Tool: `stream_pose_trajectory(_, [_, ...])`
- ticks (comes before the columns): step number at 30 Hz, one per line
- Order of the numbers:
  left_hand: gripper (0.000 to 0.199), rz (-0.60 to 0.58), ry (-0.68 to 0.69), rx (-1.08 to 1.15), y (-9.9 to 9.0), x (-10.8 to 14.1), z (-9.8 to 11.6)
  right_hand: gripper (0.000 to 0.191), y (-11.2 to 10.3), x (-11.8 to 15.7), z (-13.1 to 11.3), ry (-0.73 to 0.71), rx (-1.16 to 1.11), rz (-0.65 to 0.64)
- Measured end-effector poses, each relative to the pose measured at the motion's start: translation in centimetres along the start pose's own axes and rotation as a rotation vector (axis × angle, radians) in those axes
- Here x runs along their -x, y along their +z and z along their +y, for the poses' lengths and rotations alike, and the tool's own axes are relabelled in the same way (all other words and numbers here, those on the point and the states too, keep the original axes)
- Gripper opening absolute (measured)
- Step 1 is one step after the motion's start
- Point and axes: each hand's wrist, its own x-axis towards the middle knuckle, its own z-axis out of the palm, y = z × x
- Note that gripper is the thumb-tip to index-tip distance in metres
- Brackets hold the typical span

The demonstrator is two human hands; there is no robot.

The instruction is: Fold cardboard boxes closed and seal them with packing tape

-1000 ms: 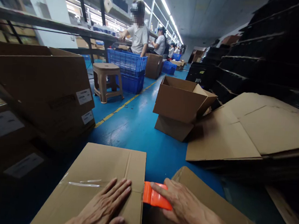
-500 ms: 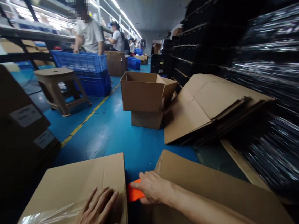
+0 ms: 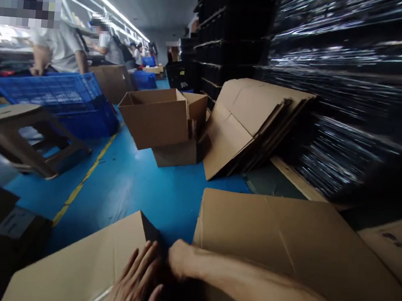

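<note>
My left hand lies on the right edge of the top of a closed cardboard box, its fingers stretched out. A strip of clear tape runs across that top near the hand. My right hand is in the dark gap just right of the box, its back towards me and its fingers curled down. What they hold is hidden; no orange shows there now. My right forearm passes over a second large cardboard piece on the right.
Ahead, an open carton stands on another box on the blue floor. Flattened cartons lean right of it, before black wrapped stacks. A stool, blue crates and a co-worker are at left.
My view has swung right and tilted. The right hand has moved down beside the box, and the flat orange item it gripped has gone out of sight. The left hand stays on the box.
</note>
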Motion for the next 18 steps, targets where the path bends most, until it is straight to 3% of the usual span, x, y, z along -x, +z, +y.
stream_pose_trajectory(1, [0.078,-0.023,-0.018,0.024,-0.1,-0.1,0.0,0.013,-0.3,0.5,0.8,0.024,0.007,-0.014])
stream_pose_trajectory(2, [0.078,-0.044,-0.044,0.050,-0.2,-0.1,0.0,0.016,-0.8,1.1,1.6,0.044,0.019,-0.014])
stream_pose_trajectory(4, [0.073,-0.039,-0.149,0.086,-0.1,0.2,-0.2,0.058,-2.1,2.0,2.7,0.102,0.022,0.056])
stream_pose_trajectory(6, [0.068,0.018,-0.314,0.085,0.2,0.6,-0.4,0.067,-2.7,2.3,2.8,0.178,-0.123,0.201])
stream_pose_trajectory(7, [0.068,0.040,-0.399,0.072,0.5,0.9,-0.6,0.065,-2.4,2.1,2.6,0.216,-0.314,0.290])
stream_pose_trajectory(9, [0.069,0.031,-0.514,0.051,1.2,1.3,-0.8,0.062,-0.8,1.2,2.0,0.284,-0.813,0.452])
stream_pose_trajectory(11, [0.068,-0.041,-0.550,0.039,1.6,1.4,-0.8,0.063,1.7,0.0,1.7,0.328,-1.182,0.531])
stream_pose_trajectory(14, [0.062,-0.142,-0.587,0.016,1.6,1.2,-0.6,0.063,5.2,-1.7,2.3,0.394,-1.249,0.546])
stream_pose_trajectory(18, [0.059,-0.199,-0.657,0.007,0.8,0.6,-0.6,0.070,7.0,-2.2,3.4,0.464,-1.282,0.599])
